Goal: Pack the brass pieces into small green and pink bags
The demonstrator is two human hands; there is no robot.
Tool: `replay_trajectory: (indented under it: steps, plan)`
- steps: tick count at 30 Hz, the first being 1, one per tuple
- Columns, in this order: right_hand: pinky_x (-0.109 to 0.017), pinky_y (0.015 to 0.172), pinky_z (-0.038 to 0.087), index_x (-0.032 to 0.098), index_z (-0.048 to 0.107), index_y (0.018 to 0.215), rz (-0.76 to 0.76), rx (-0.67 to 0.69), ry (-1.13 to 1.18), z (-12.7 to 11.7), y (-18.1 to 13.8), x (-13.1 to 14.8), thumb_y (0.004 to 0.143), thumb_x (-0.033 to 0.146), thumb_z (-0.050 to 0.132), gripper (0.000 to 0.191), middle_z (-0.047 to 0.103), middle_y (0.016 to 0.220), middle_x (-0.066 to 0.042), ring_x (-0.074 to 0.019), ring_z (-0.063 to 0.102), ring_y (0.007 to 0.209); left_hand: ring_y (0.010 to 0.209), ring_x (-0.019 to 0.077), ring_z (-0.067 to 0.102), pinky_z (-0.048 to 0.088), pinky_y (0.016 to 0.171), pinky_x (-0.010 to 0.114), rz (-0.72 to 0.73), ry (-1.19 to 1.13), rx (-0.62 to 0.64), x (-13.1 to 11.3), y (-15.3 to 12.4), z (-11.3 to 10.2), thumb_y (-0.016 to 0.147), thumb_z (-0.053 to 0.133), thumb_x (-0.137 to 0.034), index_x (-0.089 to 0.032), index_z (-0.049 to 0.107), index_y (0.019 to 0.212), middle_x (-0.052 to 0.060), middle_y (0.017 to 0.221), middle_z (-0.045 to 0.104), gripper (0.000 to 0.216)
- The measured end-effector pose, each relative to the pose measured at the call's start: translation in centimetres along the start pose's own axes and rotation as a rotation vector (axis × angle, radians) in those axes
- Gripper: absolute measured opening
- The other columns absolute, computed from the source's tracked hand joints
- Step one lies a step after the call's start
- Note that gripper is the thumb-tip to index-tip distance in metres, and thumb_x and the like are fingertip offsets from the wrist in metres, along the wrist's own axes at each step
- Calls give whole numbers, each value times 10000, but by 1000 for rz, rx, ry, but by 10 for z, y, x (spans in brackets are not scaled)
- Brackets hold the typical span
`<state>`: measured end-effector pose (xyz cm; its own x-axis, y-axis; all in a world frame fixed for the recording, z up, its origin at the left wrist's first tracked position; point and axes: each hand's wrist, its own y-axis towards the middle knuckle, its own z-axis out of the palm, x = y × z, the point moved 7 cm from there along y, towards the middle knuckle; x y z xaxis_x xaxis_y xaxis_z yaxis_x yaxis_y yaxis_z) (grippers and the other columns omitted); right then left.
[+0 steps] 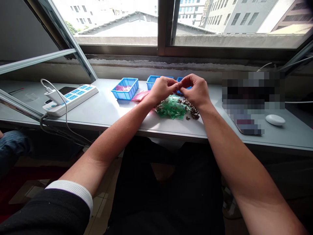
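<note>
My left hand and my right hand meet fingertip to fingertip above the table. Both are closed in a pinch, and whatever lies between the fingertips is too small to make out. Under them is a heap of small green plastic bags. Small brown metallic-looking pieces lie in a loose pile at its right, beneath my right hand. Pinkish-red packets are on the table just left of my left hand.
A blue basket with pink contents stands at the back left; two more blue baskets are partly behind my hands. A white power strip with a plugged-in charger lies left. A white oval object sits right, near a blurred area. Someone's denim-clad leg shows far left.
</note>
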<state>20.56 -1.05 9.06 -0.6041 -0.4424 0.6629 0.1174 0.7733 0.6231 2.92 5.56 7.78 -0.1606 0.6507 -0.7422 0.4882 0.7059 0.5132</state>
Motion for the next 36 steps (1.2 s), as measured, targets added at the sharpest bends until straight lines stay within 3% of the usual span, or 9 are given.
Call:
replay_trajectory:
  steps: [7,11,15,19,24,28,30,33,36]
  plan:
    - [-501,997,816,305,846,991,39,27,50,0,-1,1,1011,152,880,158,955,1062,-41,-280,916,999,980,221,911,762,919,372,-50,-88,-48,17,7,-3,1041,930,-310,-197,1013,1218,113,1133,993,226]
    - [-465,793,801,288,841,981,101,-1,81,-1,-2,-4,1036,205,958,153,903,953,-31,-250,854,827,1099,245,939,773,1071,405,5,-28,-60,12,7,-3,1029,886,-233,-207,1015,1215,103,1174,1003,228]
    - [-494,857,827,276,848,961,118,-17,110,-4,1,-11,957,132,995,205,920,998,-56,-274,892,907,1200,269,966,778,1158,443,23,-20,-52,7,5,-1,1000,871,-144,-185,983,1271,112,1236,1003,297]
    - [-537,932,848,279,886,1047,149,47,138,0,3,-19,938,222,1047,202,947,1060,-64,-309,934,997,1214,257,977,781,1181,445,33,-39,-78,8,8,-2,980,810,-37,-169,927,1409,109,1242,1001,464]
    - [-596,1041,842,268,956,1232,119,107,95,4,-1,-13,1002,314,1002,239,970,1108,-76,-324,945,1015,1204,237,966,775,1172,418,40,-42,-99,9,10,-3,1000,812,-30,-173,872,1531,95,1255,996,553]
    - [-584,1098,834,274,923,1152,104,83,97,1,-1,-7,1007,226,934,153,980,1171,-91,-332,955,1108,1215,229,947,758,1158,393,-5,6,-117,12,8,-6,1068,815,-84,-181,918,1401,113,1282,991,361]
    - [-579,1107,827,291,874,1080,90,40,72,-2,0,-5,982,182,935,159,971,1147,-80,-327,948,1105,1119,223,939,761,1061,385,-39,6,-113,13,7,-7,1152,810,-216,-192,941,1260,118,1225,989,171]
    - [-579,1126,820,314,809,1015,66,7,29,-4,1,0,964,213,981,206,955,1127,-61,-323,935,1103,978,223,915,742,936,383,-62,-13,-34,9,5,-2,1222,807,-510,-204,949,1057,124,1058,967,375]
    - [-568,1129,822,336,787,996,68,26,22,-2,0,4,968,311,1018,233,945,1104,-43,-324,931,1121,1022,233,928,736,939,378,-43,-51,23,1,3,2,1164,887,-583,-208,985,1110,124,1067,975,391]
